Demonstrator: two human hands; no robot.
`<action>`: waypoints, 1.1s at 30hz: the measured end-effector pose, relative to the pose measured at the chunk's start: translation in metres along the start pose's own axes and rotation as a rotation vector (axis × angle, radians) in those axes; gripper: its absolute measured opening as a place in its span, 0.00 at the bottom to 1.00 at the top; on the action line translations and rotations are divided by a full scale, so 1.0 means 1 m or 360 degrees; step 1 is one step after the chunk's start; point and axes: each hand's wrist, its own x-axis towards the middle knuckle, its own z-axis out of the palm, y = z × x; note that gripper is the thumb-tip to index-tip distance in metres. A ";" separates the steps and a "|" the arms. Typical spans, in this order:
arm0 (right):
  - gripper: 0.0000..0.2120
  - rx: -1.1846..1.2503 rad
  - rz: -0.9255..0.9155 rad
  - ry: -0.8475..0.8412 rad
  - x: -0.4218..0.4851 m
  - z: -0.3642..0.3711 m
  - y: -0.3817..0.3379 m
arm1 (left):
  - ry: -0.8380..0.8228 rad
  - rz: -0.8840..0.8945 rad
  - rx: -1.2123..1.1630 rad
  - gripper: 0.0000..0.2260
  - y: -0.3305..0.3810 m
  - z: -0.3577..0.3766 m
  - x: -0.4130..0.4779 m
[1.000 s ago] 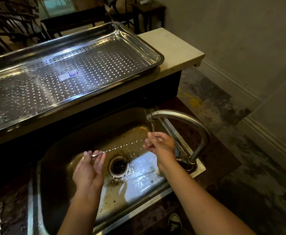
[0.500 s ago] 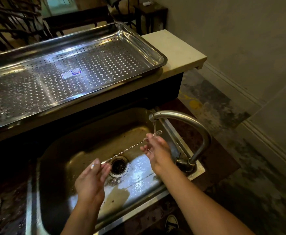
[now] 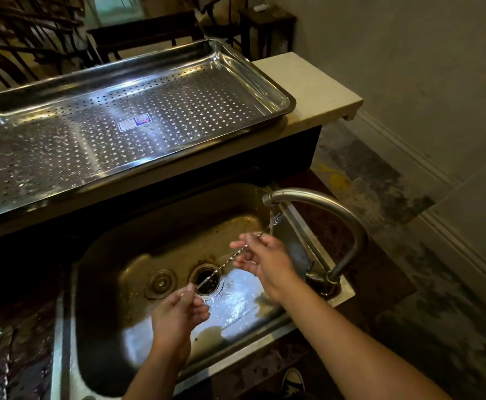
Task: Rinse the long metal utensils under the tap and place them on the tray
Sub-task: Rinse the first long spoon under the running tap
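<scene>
A long thin twisted metal utensil [image 3: 224, 265] slants over the sink [image 3: 138, 264], its upper end under the running tap [image 3: 317, 197]. My left hand [image 3: 178, 316] pinches its lower end near the drain. My right hand [image 3: 265, 258] holds it near the upper end, just below the water stream. The perforated steel tray [image 3: 265, 79] lies on the raised counter behind the sink, with only a small label on its floor.
A drain opening [image 3: 207, 280] and a loose strainer plug [image 3: 161, 283] sit in the wet sink floor. The pale counter end [image 3: 314, 90] juts right of the tray. Dark furniture stands behind. A wall and patchy floor are to the right.
My left hand has dropped lower and nearer, and my right hand has slid up towards the tap. The utensil now tilts more steeply, its far end in the stream.
</scene>
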 end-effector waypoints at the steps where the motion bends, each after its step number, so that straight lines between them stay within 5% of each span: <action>1: 0.09 -0.0085 -0.0006 0.0005 0.000 -0.001 -0.001 | -0.0036 -0.0027 -0.0007 0.06 -0.002 0.000 0.000; 6: 0.08 0.0113 -0.0129 0.0339 0.008 -0.011 -0.015 | -0.0160 -0.0005 -0.0113 0.04 -0.008 0.007 -0.004; 8: 0.02 -0.0006 -0.0079 0.0237 0.004 -0.005 -0.006 | -0.0203 0.0028 -0.0110 0.04 -0.008 0.018 -0.006; 13: 0.05 -0.0286 0.0048 -0.0057 -0.010 0.007 0.022 | -0.0363 0.0157 0.0097 0.08 -0.006 0.041 -0.009; 20: 0.10 0.0146 -0.0163 0.0472 0.020 -0.023 -0.029 | -0.0243 0.0209 0.0191 0.06 -0.011 0.020 -0.001; 23: 0.05 0.0146 -0.0219 0.0392 0.018 -0.026 -0.034 | -0.0114 0.0207 0.0227 0.03 -0.017 0.022 0.011; 26: 0.04 0.0055 -0.0276 0.0317 0.008 -0.023 -0.034 | -0.0038 0.0333 0.0588 0.03 -0.022 0.040 0.027; 30: 0.06 -0.0202 -0.0389 0.0366 -0.005 -0.023 -0.047 | -0.0415 0.0662 0.1435 0.10 -0.024 0.076 0.039; 33: 0.07 -0.0388 -0.0469 0.0415 -0.012 -0.023 -0.059 | -0.0644 0.0753 0.1586 0.10 -0.019 0.104 0.040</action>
